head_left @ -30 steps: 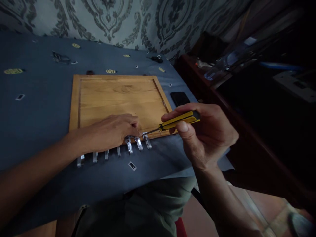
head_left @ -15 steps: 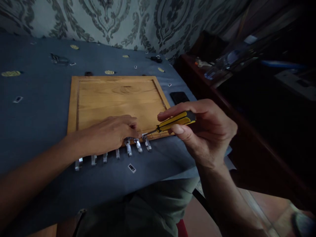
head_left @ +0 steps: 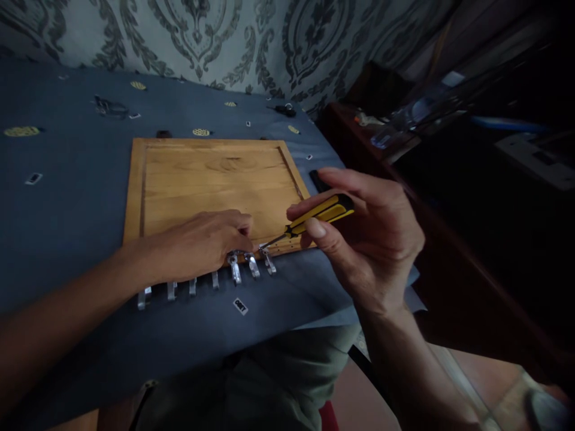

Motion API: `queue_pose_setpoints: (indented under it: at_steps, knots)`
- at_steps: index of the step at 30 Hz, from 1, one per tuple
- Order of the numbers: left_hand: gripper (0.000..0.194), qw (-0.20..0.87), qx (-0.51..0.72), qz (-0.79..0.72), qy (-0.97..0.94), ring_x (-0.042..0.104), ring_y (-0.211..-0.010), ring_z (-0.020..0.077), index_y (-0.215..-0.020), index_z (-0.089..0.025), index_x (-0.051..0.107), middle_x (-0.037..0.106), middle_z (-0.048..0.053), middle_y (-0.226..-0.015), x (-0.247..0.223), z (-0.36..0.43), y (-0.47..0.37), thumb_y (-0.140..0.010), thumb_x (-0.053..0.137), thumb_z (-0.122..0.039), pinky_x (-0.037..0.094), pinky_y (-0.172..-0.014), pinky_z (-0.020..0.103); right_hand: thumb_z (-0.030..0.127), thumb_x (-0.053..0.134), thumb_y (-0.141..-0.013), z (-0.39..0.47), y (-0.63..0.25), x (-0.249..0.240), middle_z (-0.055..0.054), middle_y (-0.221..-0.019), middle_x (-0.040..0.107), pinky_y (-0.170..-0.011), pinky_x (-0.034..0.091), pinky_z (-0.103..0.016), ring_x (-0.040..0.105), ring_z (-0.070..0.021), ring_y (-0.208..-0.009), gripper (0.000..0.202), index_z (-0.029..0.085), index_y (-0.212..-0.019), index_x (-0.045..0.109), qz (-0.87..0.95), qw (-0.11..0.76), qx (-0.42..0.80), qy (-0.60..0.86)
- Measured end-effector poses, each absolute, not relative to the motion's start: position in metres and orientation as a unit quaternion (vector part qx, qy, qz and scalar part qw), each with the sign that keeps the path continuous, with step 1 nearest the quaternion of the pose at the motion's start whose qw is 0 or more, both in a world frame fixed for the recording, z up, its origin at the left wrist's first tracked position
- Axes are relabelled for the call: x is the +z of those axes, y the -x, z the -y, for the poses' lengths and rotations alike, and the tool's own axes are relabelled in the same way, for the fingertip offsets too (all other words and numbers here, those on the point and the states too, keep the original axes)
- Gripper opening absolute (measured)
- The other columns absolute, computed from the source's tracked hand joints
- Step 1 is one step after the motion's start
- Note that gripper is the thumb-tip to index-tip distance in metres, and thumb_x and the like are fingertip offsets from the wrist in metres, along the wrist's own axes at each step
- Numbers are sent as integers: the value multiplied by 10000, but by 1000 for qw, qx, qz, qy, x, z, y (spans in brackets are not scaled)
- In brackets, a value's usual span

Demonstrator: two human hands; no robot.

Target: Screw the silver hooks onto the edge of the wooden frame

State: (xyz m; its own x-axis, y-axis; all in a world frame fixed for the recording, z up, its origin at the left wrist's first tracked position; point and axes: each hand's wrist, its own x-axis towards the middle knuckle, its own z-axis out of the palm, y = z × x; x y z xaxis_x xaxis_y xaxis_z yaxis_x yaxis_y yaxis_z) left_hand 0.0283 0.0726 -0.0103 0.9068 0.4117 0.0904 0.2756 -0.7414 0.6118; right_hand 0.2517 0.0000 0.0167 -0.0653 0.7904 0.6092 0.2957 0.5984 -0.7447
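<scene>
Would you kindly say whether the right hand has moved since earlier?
Yes: the right hand shifted up and slightly left, now covering much of the flat black object.

Board [head_left: 220, 179] with hooks [head_left: 236, 270] along its near edge, probably a phone [head_left: 318, 181] rightward.

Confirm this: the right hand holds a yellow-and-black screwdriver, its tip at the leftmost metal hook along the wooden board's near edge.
Not the leftmost: the head view shows the right hand holding the screwdriver with its tip at the rightmost metal hook along the near edge of the wooden board.
</scene>
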Motion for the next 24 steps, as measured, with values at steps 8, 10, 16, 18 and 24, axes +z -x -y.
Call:
queue_pose_setpoints:
  at_steps: [8,10,16,18,24]
  knots:
    - [292,298,104,-177,-932,595,-852,144,-1017,-205,753,626,15,-925,-7,-74,-28,-1036,468,-145,391,-738,270,281,683,-999,7,-254,27,-14,-1104,789,-729,688,-289,775,-181,-959,314,346,-1304,718,725,512,232,399]
    - [279,296,99,-179,-933,611,-888,150,-1063,-229,761,648,17,-967,-8,-75,-27,-1024,495,-156,406,-759,272,311,640,-1027,7,-257,29,-31,-1113,796,-764,690,-301,776,-183,-976,335,324,-1358,688,737,496,234,396]
    - [289,291,110,-178,-934,626,-879,149,-1046,-225,770,661,22,-955,-11,-75,-28,-1009,501,-125,436,-775,271,257,654,-1018,4,-259,26,-10,-1143,799,-807,689,-336,784,-184,-973,383,370,-1383,675,730,511,247,381]
    - [301,284,117,-171,-936,619,-865,146,-1035,-219,772,652,22,-945,-11,-75,-28,-1008,495,-102,434,-772,270,248,672,-1007,3,-258,26,-1,-1132,802,-745,676,-311,786,-178,-945,378,376,-1362,691,728,516,243,381]
    - [310,286,104,-171,-937,616,-884,140,-1079,-222,777,646,11,-964,-11,-76,-28,-982,532,-59,424,-776,265,297,739,-963,2,-256,28,4,-1004,809,-766,675,-362,789,-197,-851,273,334,-1232,762,725,528,214,388]
